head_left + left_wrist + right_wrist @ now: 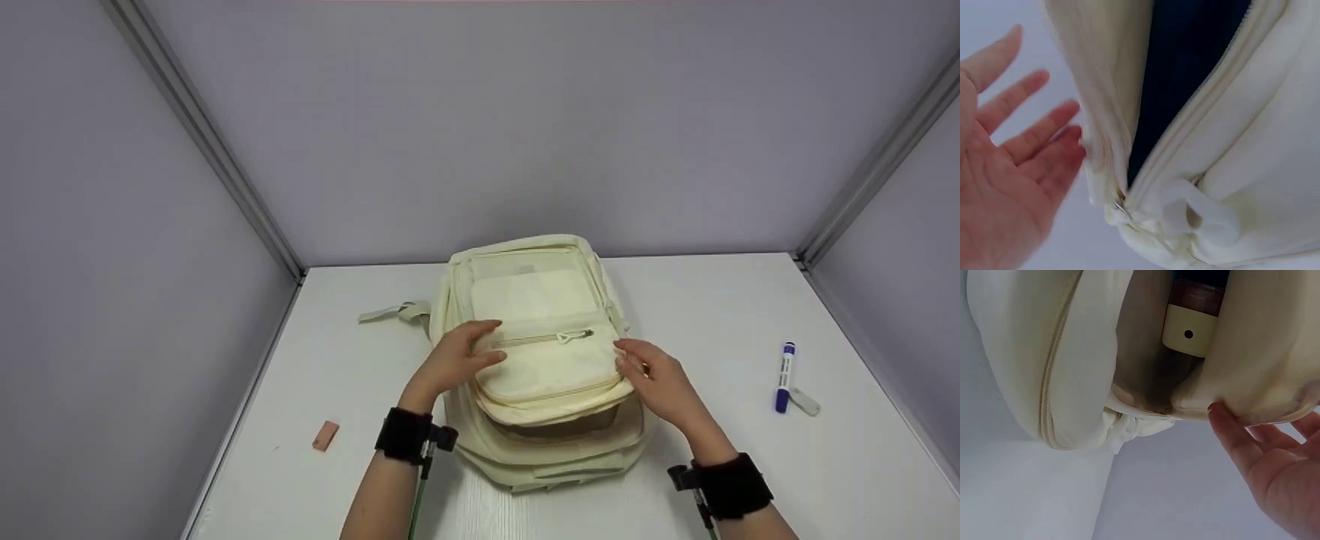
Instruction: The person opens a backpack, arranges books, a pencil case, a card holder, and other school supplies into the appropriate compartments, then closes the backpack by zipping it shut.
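Note:
A cream backpack (532, 292) lies on the table, its front pocket unzipped along the lower edge. My left hand (450, 360) is at the left side of the pocket, fingers extended and spread; in the left wrist view its fingertips come right at the fabric. At the pocket's right edge, my right hand (664, 382) pinches the front panel (1264, 354), thumb on the inner side and fingers behind. Inside the gap, the right wrist view shows a cream and dark-red boxy item (1189, 329) with a round black spot. A zipper pull (574, 336) lies across the panel.
To the right lie a blue-and-white marker (784, 379) and a small pale grey oval object (805, 402). A small pinkish block (325, 436) is on the left of the white table (247, 487). A strap (390, 311) sticks out left. Grey partitions enclose three sides.

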Available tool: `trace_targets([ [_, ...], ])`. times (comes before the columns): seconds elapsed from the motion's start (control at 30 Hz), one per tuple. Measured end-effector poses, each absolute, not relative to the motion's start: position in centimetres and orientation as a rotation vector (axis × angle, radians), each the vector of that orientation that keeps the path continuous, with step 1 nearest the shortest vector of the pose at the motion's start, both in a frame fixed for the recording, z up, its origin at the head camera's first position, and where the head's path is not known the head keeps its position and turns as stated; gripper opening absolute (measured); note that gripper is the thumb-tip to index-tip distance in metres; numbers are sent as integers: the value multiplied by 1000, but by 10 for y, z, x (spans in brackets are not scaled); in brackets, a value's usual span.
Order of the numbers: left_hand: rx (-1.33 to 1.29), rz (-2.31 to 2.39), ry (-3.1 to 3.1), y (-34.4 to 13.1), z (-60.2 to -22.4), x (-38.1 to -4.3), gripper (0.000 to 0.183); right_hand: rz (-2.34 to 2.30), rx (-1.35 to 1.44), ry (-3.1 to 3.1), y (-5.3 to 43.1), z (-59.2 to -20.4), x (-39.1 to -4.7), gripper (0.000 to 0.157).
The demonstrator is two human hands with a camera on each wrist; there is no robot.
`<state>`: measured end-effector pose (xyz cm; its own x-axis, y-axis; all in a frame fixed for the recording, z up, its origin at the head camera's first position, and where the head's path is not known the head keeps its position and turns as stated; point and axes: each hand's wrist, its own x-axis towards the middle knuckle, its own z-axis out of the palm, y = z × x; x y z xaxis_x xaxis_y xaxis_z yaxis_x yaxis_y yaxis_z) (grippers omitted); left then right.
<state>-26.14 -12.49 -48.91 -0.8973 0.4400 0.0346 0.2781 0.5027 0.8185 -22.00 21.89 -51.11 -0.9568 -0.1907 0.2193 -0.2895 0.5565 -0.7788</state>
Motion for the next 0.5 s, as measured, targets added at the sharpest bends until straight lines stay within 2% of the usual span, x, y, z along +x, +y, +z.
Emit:
trace_targets([
  [0.17, 588, 873, 2727, -104, -483, -246, 86, 1248, 526, -2745, 217, -517, -218, 42],
  [0.5, 584, 395, 2882, -81, -501, -232, 86, 1107, 595, -2900, 208, -527, -213, 55],
])
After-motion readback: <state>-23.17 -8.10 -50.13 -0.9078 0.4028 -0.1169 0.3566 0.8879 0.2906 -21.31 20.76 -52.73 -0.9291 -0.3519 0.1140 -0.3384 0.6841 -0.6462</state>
